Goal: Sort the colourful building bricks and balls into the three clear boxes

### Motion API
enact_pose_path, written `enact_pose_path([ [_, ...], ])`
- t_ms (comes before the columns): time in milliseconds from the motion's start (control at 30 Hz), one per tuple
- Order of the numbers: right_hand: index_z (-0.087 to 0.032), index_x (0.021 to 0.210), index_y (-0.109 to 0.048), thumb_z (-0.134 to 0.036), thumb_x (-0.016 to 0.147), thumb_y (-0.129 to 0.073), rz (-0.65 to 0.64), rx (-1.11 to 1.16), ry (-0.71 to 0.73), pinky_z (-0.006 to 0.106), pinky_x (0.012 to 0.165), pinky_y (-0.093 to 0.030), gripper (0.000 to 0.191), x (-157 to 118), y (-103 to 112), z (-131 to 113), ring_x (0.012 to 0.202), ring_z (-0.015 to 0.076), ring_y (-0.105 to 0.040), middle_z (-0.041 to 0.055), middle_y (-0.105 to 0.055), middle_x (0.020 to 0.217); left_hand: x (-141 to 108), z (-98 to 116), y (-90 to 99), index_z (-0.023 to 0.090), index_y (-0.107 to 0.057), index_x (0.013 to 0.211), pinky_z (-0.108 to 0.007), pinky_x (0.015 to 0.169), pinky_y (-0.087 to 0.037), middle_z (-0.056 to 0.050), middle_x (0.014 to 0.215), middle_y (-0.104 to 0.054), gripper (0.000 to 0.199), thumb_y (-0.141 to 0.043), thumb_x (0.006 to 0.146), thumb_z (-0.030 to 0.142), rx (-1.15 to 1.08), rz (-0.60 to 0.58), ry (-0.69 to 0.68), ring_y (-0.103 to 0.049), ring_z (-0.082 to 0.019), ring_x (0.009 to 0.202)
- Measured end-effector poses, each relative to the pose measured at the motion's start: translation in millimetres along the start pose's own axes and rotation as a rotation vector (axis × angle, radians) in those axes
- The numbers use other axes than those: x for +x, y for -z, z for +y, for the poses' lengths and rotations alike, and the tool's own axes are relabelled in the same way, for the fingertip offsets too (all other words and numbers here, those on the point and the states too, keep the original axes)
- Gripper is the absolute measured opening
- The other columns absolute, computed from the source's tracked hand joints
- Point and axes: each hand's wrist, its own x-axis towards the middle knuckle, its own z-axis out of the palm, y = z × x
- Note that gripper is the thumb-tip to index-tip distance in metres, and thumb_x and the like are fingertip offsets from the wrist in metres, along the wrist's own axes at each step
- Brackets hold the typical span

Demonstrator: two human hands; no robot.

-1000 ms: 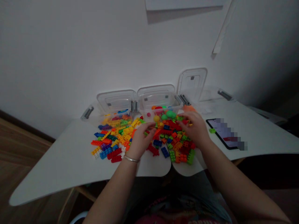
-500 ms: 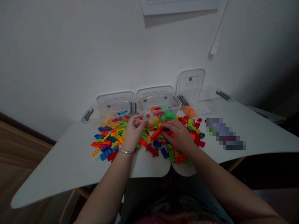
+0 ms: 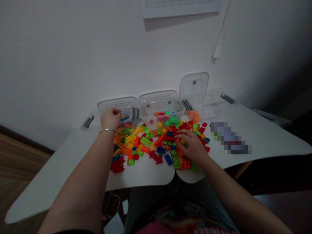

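Note:
My left hand (image 3: pixel 110 119), with a bangle at its wrist, is raised over the left clear plastic box (image 3: pixel 130 101). Its fingers are curled together, and whatever they may hold is too small to make out. Coloured toy bricks (image 3: pixel 145 140) lie in a wide heap in front of the boxes. Over the right part of this heap is my right hand (image 3: pixel 191 144), fingers apart, close to a red brick (image 3: pixel 168 138) and a blue brick (image 3: pixel 170 133). I cannot tell whether its fingertips touch them. No brick shows in its grasp.
The middle clear box (image 3: pixel 159 105) holds several coloured balls, with green balls (image 3: pixel 167 123) before it. An orange piece (image 3: pixel 193 116) lies by the right box's lid (image 3: pixel 195 87). A blurred-out object (image 3: pixel 229 138) lies at right on the white table (image 3: pixel 143 177). A wall stands behind.
My left hand has gone from the middle of the heap leftward and up to the left box. My right hand remains over the bricks, its fingers a little more spread. The view has shifted slightly.

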Motion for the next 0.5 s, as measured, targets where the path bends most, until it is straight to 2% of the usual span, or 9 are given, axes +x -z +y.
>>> enact_pose_path([
  [133,-0.023,0.099,-0.069,-0.023,0.087,-0.058,-0.021,-0.009,-0.004,0.044,0.096,-0.050,0.017,-4,-2,2,0.109,0.0232,-0.061,0.0081,-0.066,0.115,-4,9,-2.5,0.019,-0.071,0.095,-0.049,0.093,-0.041,-0.012,0.094,-0.073,0.025,-0.054,0.079,0.028,0.145,0.002,0.017,-0.065,-0.033,0.097],
  [267,-0.023,0.097,-0.070,-0.024,0.086,-0.058,0.013,-0.049,-0.017,0.044,0.096,-0.048,0.017,-3,5,16,0.109,0.0235,-0.060,0.0079,-0.066,0.114,-7,12,-1.5,0.018,-0.071,0.095,-0.049,0.091,-0.042,-0.013,0.093,-0.073,0.026,-0.053,0.080,0.029,0.172,-0.013,0.014,-0.065,-0.033,0.096],
  [367,-0.022,0.095,-0.070,-0.024,0.085,-0.056,0.070,-0.109,-0.085,0.043,0.096,-0.047,0.018,2,21,42,0.106,0.0239,-0.061,0.0086,-0.068,0.112,-9,12,-0.8,0.018,-0.072,0.095,-0.046,0.090,-0.044,-0.013,0.095,-0.072,0.027,-0.053,0.079,0.030,0.163,0.000,-0.013,-0.064,-0.033,0.098],
  [500,-0.019,0.097,-0.070,-0.024,0.084,-0.050,0.164,-0.258,-0.305,0.044,0.096,-0.045,0.024,8,43,85,0.104,0.0259,-0.061,0.0112,-0.070,0.107,-10,14,-1.2,0.017,-0.072,0.094,-0.046,0.092,-0.044,-0.013,0.096,-0.072,0.028,-0.053,0.079,0.031,0.163,0.024,-0.016,-0.063,-0.033,0.100],
])
